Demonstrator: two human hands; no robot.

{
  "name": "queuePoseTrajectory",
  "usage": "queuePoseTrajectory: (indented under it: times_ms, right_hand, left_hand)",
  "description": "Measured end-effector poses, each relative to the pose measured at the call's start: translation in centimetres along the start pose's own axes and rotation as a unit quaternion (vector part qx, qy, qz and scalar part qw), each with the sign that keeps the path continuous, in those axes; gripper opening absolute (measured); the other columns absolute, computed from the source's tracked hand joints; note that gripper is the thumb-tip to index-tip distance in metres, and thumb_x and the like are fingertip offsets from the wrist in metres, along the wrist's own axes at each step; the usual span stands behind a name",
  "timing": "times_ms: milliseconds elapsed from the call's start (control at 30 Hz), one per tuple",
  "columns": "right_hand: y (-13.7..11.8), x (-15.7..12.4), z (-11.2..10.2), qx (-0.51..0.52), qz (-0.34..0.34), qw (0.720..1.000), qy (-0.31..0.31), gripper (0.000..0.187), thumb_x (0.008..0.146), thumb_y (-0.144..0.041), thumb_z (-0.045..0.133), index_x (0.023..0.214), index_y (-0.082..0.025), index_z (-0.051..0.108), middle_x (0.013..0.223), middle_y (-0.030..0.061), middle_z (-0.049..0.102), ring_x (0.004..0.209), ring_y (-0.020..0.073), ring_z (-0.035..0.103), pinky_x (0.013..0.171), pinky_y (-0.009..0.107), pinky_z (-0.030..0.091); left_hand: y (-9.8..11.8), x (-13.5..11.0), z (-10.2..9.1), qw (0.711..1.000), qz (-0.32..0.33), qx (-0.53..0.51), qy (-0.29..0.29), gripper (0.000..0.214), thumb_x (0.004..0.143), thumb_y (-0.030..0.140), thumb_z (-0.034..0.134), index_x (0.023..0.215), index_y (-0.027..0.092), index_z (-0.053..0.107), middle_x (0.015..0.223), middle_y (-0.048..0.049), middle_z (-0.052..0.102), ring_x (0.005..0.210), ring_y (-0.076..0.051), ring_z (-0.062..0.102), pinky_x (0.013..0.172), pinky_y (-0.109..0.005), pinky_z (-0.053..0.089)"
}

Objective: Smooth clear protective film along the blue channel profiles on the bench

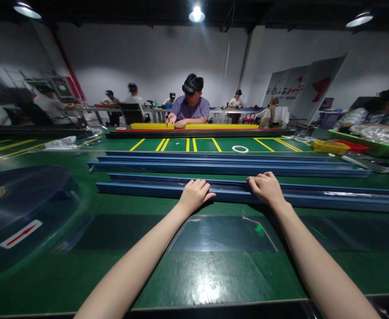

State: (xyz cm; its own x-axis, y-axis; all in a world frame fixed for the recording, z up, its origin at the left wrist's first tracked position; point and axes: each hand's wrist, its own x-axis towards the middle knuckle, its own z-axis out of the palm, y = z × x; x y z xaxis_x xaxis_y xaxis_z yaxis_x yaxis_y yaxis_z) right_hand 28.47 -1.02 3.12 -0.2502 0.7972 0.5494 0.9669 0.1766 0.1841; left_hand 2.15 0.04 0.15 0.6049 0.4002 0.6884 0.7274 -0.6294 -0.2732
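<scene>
A long blue U-shaped channel (147, 189) lies crosswise on the green table, its open side facing up. My left hand (196, 195) is closed over its near wall, fingers reaching into the trough and thumb on the outer face. Farther right, my right hand (265, 188) grips the same channel with curled fingers. Whatever the fingertips touch inside the trough is hidden. A clear plastic strip (221, 232) stretches across the table under my forearms, in front of the channel.
More blue channels (227, 168) lie just beyond. At left sits a big roll of clear film (31, 212), bearing a red-arrow label. Opposite, a person (190, 106) handles a yellow channel (221, 126). A white ring (240, 149) and green tray (374, 148) lie farther back.
</scene>
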Motion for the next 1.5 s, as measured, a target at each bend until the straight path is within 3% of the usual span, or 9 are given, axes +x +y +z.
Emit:
queuePoseTrajectory:
  times_ms: [300,467,700,1000,1333,1500]
  right_hand:
    - [0.0,-0.1,0.1,0.021,-0.001,1.0,0.008,0.042,0.086,-0.028,0.032,0.061,-0.018,0.065,0.061,0.0046,0.064,0.062,0.0134,0.055,0.07,0.028,0.029]
    - [-0.5,0.2,-0.4,-0.003,-0.002,1.0,-0.027,0.042,0.087,-0.03,0.03,0.062,-0.018,0.061,0.066,0.0049,0.065,0.065,0.0139,0.056,0.069,0.028,0.027]
    - [-1.9,0.6,-0.6,-0.049,-0.005,0.998,-0.042,0.039,0.088,-0.038,0.027,0.076,-0.017,0.058,0.075,0.0061,0.065,0.071,0.0162,0.054,0.068,0.03,0.024]
    - [-5.6,0.9,-0.4,0.038,-0.088,0.995,0.005,0.036,0.09,-0.034,0.027,0.094,-0.016,0.058,0.093,0.0072,0.062,0.085,0.0173,0.05,0.073,0.029,0.027]
    - [-6.4,1.5,-0.2,0.03,-0.072,0.997,-0.003,0.036,0.088,-0.029,0.029,0.074,-0.016,0.06,0.073,0.0069,0.064,0.072,0.017,0.05,0.065,0.029,0.026]
    - [-5.6,1.2,-0.5,0.02,-0.049,0.998,0.017,0.038,0.085,-0.025,0.031,0.063,-0.017,0.06,0.066,0.0056,0.065,0.064,0.0151,0.05,0.065,0.03,0.024]
  left_hand:
    - [0.1,-0.1,0.4,1.0,-0.006,-0.016,0.005,0.04,0.086,0.046,0.037,0.063,0.017,0.052,0.058,-0.0011,0.058,0.059,-0.014,0.051,0.057,-0.027,0.027]
    - [0.1,-0.1,0.5,1.0,-0.016,-0.025,0.01,0.042,0.086,0.047,0.037,0.061,0.017,0.052,0.054,-0.0012,0.057,0.054,-0.013,0.052,0.054,-0.027,0.027]
    - [0.1,-0.1,0.5,0.999,-0.024,-0.034,-0.015,0.045,0.087,0.048,0.033,0.061,0.017,0.053,0.055,-0.0027,0.059,0.055,-0.013,0.053,0.054,-0.027,0.026]
    - [0.2,-0.1,0.3,0.999,-0.026,-0.018,-0.021,0.04,0.086,0.047,0.037,0.065,0.017,0.054,0.06,-0.0021,0.06,0.059,-0.014,0.054,0.055,-0.027,0.028]
    - [0.1,0.0,-0.2,0.999,-0.015,-0.013,-0.026,0.035,0.085,0.048,0.038,0.076,0.017,0.052,0.073,-0.0029,0.058,0.068,-0.016,0.052,0.059,-0.028,0.03]
    - [0.1,0.0,-0.5,1.0,-0.009,-0.01,-0.022,0.034,0.084,0.047,0.039,0.078,0.017,0.052,0.077,-0.0042,0.057,0.071,-0.016,0.051,0.061,-0.029,0.03]
